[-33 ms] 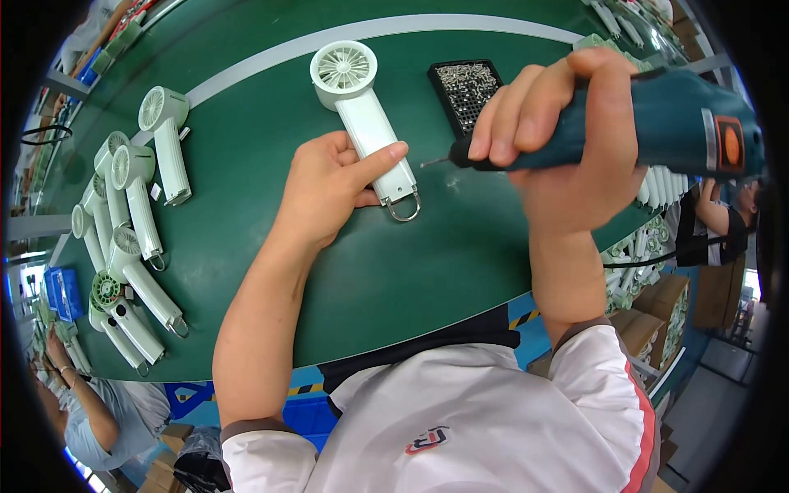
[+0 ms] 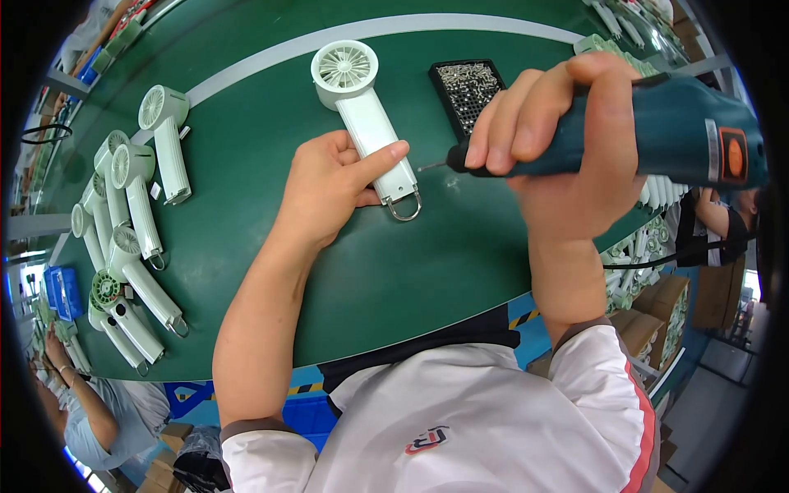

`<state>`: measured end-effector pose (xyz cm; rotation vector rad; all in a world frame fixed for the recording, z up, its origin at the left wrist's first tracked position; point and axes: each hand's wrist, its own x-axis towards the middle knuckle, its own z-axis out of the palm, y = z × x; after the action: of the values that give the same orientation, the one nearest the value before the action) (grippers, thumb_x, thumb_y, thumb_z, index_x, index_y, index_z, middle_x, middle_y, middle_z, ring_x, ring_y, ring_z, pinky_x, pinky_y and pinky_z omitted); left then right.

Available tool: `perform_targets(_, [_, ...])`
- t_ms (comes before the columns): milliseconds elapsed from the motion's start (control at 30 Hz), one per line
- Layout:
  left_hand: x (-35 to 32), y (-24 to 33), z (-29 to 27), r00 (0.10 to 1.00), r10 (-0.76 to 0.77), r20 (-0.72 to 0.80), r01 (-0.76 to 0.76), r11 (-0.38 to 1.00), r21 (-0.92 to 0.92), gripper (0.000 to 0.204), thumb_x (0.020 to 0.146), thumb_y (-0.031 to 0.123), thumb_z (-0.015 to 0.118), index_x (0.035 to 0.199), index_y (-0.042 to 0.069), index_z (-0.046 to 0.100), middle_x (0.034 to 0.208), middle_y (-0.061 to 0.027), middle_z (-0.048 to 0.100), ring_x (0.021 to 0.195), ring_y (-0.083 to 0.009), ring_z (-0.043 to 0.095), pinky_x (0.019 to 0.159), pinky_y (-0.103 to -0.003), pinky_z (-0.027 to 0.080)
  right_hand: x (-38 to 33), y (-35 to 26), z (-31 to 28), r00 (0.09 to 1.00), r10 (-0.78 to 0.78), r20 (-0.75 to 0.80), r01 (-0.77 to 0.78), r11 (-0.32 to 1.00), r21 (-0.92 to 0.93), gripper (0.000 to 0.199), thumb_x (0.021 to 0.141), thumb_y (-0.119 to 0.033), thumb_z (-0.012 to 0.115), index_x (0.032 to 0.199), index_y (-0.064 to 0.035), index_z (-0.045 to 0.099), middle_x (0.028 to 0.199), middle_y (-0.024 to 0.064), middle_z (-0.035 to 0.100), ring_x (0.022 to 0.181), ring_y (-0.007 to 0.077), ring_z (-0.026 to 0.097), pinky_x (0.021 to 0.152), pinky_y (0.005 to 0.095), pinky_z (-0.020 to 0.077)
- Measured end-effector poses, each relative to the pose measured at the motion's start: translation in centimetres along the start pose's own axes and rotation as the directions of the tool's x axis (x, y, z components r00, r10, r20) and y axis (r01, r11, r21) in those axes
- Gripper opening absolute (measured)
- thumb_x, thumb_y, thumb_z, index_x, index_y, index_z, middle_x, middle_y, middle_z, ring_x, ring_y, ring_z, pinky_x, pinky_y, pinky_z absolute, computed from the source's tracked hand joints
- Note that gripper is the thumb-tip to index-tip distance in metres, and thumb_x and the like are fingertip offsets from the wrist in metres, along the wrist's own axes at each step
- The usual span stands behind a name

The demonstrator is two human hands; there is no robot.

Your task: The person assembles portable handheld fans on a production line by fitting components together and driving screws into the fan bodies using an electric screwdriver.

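A pale green handheld fan (image 2: 374, 123) lies on the table with its round grille at the far end and a metal loop at the near end. My left hand (image 2: 333, 181) grips its handle, thumb on top and fingers at the side. In my right hand (image 2: 567, 140) is a dark teal electric screwdriver (image 2: 666, 131), held almost level with its bit to the left. The bit tip stands close to the right of the handle's loop end, apparently just short of it. Beyond the bit sits a black tray of small screws (image 2: 468, 86).
Several similar fans (image 2: 140, 197) lie in a group on the left of the green table (image 2: 394, 287). A black cord (image 2: 657, 256) runs at the right. Cardboard boxes (image 2: 649, 324) with pale parts stand at the lower right. Another person (image 2: 107, 403) sits at the lower left.
The screwdriver's bit has shifted very slightly left towards the fan, and its rear end has dipped a little. My left hand and the fan stay in place.
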<state>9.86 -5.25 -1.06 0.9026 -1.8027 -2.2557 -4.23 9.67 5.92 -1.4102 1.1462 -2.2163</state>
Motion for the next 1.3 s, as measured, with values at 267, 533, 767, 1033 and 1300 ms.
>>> perform_targets(267, [-0.1,0.2,0.3,1.0,0.008,-0.02,-0.008,1.0,0.013,0.044,0.09,0.027,0.083,0.111,-0.008,0.068,0.094,-0.012,0.075,0.081,-0.0159,0.075,0.068,-0.028,0.061,-1.3,0.1,0.8,0.993,-0.018,0.121,0.037,0.987,-0.155,0.03,0.112,-0.033,0.041,0.126,-0.0089,0.053,0.068,0.0086,0.055,0.051,0.0224,0.053,0.047,0.042,0.0515])
perform_targets(533, [-0.2,0.3,0.2,1.0,0.019,-0.011,-0.019,1.0,0.003,0.044,0.09,0.026,0.082,0.11,-0.009,0.067,0.093,-0.013,0.075,0.08,-0.0169,0.075,0.068,-0.03,0.062,-1.7,0.3,1.3,0.995,0.005,0.103,0.007,0.993,-0.121,0.031,0.112,-0.034,0.043,0.126,-0.0088,0.052,0.067,0.0087,0.055,0.05,0.0223,0.053,0.047,0.0421,0.052])
perform_targets(767, [-0.2,0.5,0.3,1.0,0.013,-0.017,-0.013,1.0,0.001,0.043,0.09,0.026,0.082,0.109,-0.009,0.068,0.094,-0.0133,0.075,0.079,-0.0167,0.075,0.067,-0.03,0.062,-1.5,0.6,1.3,0.995,0.036,0.092,-0.027,0.995,-0.096,0.026,0.111,-0.026,0.04,0.126,-0.0084,0.053,0.067,0.0092,0.055,0.05,0.023,0.053,0.047,0.0431,0.0523])
perform_targets(1033, [-0.2,0.5,0.2,1.0,0.005,-0.014,-0.005,1.0,0.001,0.042,0.09,0.026,0.082,0.109,-0.008,0.068,0.094,-0.013,0.075,0.079,-0.0169,0.075,0.067,-0.03,0.062,-1.6,1.1,1.6,0.998,0.001,0.064,0.003,0.997,-0.073,0.023,0.109,-0.021,0.041,0.124,-0.0058,0.051,0.067,0.0093,0.055,0.05,0.0225,0.052,0.046,0.043,0.052])
perform_targets(1300, [-0.2,0.3,0.2,1.0,0.018,0.003,-0.018,0.999,-0.033,0.042,0.091,0.025,0.082,0.11,-0.009,0.067,0.094,-0.0138,0.075,0.08,-0.0181,0.075,0.069,-0.031,0.063,-1.6,1.4,1.5,0.994,-0.024,0.103,0.036,0.992,-0.118,0.022,0.109,-0.019,0.04,0.122,-0.0047,0.05,0.067,0.009,0.055,0.05,0.0207,0.052,0.046,0.0408,0.0522])
